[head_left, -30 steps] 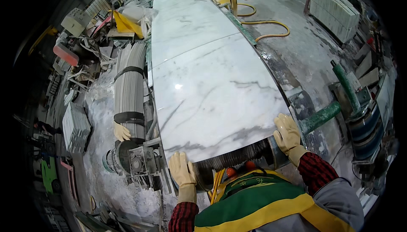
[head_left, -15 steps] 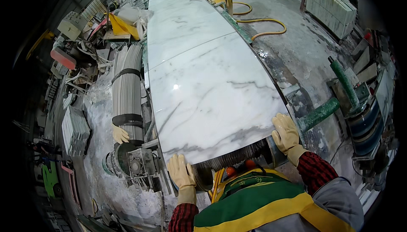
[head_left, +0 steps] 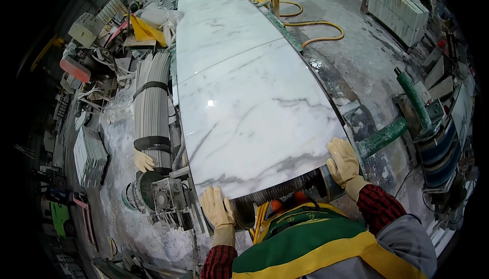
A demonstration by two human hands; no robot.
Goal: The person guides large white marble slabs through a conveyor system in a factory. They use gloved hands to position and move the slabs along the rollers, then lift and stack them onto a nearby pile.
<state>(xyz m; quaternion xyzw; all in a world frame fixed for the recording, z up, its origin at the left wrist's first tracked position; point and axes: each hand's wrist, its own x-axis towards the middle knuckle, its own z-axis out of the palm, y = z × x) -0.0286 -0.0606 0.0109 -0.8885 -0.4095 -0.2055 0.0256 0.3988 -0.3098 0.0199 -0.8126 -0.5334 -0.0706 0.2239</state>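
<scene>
A glossy white marble slab with grey veins lies flat along the middle, its near edge in front of me. Beyond a thin straight seam a second marble slab continues away. My left hand, in a cream rubber glove, has its fingers over the slab's near left corner. At the near right corner my right hand, gloved the same way, bends its fingers over the edge. Both thumbs and the undersides of the hands are hidden. Below the near edge shows a dark ribbed roller or belt end.
Left of the slab stand a strapped bundle of grey strips, a loose cream glove and a motor with gearbox. Green metal bars stick out on the right. A yellow hose curls over the wet floor near stacked slabs.
</scene>
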